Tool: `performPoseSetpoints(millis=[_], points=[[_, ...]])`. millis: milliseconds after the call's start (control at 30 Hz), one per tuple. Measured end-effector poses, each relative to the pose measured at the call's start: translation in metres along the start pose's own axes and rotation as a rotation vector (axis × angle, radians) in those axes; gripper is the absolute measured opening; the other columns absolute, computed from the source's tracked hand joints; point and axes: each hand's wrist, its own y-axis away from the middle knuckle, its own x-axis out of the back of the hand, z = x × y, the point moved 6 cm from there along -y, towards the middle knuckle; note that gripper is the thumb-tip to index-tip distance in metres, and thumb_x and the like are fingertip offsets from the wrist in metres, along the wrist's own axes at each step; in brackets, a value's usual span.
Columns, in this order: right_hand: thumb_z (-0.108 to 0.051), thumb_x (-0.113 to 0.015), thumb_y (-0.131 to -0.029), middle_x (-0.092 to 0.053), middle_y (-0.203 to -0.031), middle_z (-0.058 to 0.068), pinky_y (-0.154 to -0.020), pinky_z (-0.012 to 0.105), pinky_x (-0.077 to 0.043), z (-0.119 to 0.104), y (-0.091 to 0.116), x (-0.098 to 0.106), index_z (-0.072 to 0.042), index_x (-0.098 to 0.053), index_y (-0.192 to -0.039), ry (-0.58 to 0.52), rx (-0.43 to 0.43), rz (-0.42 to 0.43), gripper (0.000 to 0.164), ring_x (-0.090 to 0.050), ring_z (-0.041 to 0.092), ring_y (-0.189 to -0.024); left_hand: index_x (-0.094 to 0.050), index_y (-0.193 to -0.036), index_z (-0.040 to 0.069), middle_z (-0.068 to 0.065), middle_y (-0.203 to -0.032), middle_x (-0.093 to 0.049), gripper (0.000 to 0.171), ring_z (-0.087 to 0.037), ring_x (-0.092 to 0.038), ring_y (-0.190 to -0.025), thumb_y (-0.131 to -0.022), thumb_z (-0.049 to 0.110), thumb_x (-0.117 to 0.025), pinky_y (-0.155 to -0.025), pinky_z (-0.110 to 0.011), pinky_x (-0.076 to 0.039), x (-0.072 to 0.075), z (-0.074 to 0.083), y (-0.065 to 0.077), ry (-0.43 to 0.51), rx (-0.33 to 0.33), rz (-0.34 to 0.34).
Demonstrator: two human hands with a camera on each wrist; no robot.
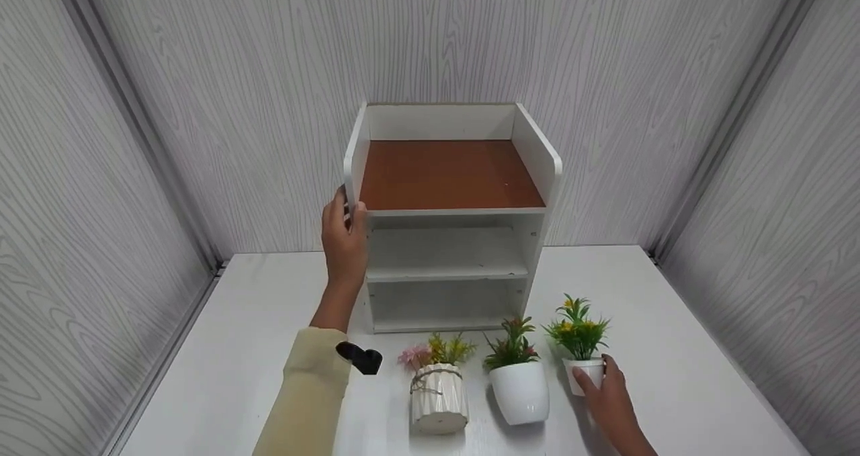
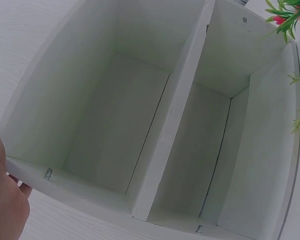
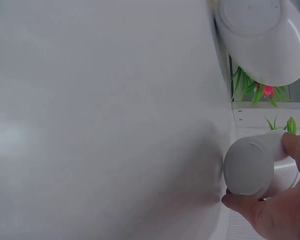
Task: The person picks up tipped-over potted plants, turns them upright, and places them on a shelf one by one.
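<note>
My left hand (image 1: 344, 238) grips the left side panel of a small white shelf unit (image 1: 447, 279), thumb at the front edge and fingers round the outer side. In the left wrist view, part of this hand shows at the unit's edge. My right hand (image 1: 613, 402) pinches a small white pot (image 3: 249, 167) with a yellow-flowered artificial plant (image 1: 579, 335), thumb and fingers on opposite sides. The pot's base faces the right wrist camera; whether it touches the table, I cannot tell. A larger white potted plant (image 1: 521, 392) lies to its left.
A ribbed cream pot (image 1: 440, 402) tied with twine, with pink and yellow flowers, lies left of the larger white pot. The unit has a brown top (image 1: 450, 174) and two compartments below. It stands on a white table (image 1: 235, 348) between grained grey panels.
</note>
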Motion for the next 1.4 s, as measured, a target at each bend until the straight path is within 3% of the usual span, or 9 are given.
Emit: performPoseSetpoints(millis=[100,367,633,767,900,1100,1400], points=[[-0.053,-0.052,-0.102,-0.022,-0.153,0.039,-0.116,0.065,-0.026,0.001,0.001,-0.002,0.016,-0.007,-0.152,-0.019,0.003,-0.005,0.096,-0.028,0.053,-0.143,-0.033,-0.157,0.010,-0.009,-0.144,-0.047,0.059,-0.020,-0.048,-0.134,-0.107,0.039,-0.046,-0.110,-0.041,-0.046,0.000,0.000,0.000,-0.001,0.001,-0.004],[-0.058,-0.047,-0.102,0.000,-0.161,0.037,-0.121,0.065,-0.007,0.008,0.009,-0.005,0.007,0.013,-0.155,-0.125,-0.040,-0.027,0.103,-0.004,0.051,-0.151,-0.032,-0.158,0.010,-0.009,-0.145,-0.045,0.060,-0.021,-0.047,-0.135,-0.107,0.039,-0.045,-0.113,-0.041,-0.043,-0.001,0.000,-0.001,-0.004,0.023,-0.011],[-0.068,-0.056,-0.091,-0.007,-0.159,0.039,-0.119,0.063,-0.020,0.009,0.018,-0.002,0.006,0.014,-0.156,-0.081,-0.139,-0.037,0.121,-0.016,0.053,-0.147,-0.034,-0.157,0.011,-0.009,-0.143,-0.047,0.060,-0.020,-0.049,-0.131,-0.106,0.040,-0.047,-0.111,-0.042,-0.045,0.000,0.000,-0.002,0.009,0.056,0.008],[-0.062,-0.063,-0.091,-0.012,-0.158,0.039,-0.115,0.061,-0.030,0.010,0.021,0.001,0.007,0.006,-0.157,-0.077,-0.193,-0.022,0.117,-0.023,0.054,-0.145,-0.036,-0.156,0.011,-0.008,-0.142,-0.047,0.060,-0.020,-0.049,-0.130,-0.106,0.041,-0.048,-0.110,-0.042,-0.046,-0.002,0.000,-0.003,0.014,0.062,0.013],[-0.048,-0.069,-0.094,-0.018,-0.157,0.037,-0.112,0.060,-0.037,0.008,0.021,0.000,0.008,-0.006,-0.158,-0.091,-0.178,0.010,0.105,-0.030,0.054,-0.142,-0.036,-0.156,0.012,-0.008,-0.142,-0.047,0.059,-0.019,-0.049,-0.131,-0.106,0.041,-0.048,-0.110,-0.041,-0.045,-0.001,0.000,-0.004,0.021,0.060,0.014],[-0.032,-0.073,-0.094,-0.016,-0.159,0.035,-0.116,0.059,-0.032,0.009,0.018,-0.002,0.009,-0.010,-0.156,-0.169,-0.116,0.041,0.098,-0.025,0.054,-0.144,-0.037,-0.156,0.012,-0.007,-0.140,-0.048,0.057,-0.018,-0.049,-0.130,-0.106,0.038,-0.049,-0.110,-0.041,-0.045,-0.001,0.002,-0.005,0.015,0.046,0.012],[-0.021,-0.072,-0.095,-0.012,-0.162,0.032,-0.118,0.059,-0.027,0.002,0.012,-0.005,0.005,-0.008,-0.158,-0.223,-0.135,0.025,0.094,-0.021,0.051,-0.147,-0.037,-0.155,0.010,-0.010,-0.141,-0.049,0.059,-0.021,-0.051,-0.127,-0.106,0.039,-0.049,-0.107,-0.043,-0.048,-0.001,0.001,-0.005,0.005,0.046,0.022]])
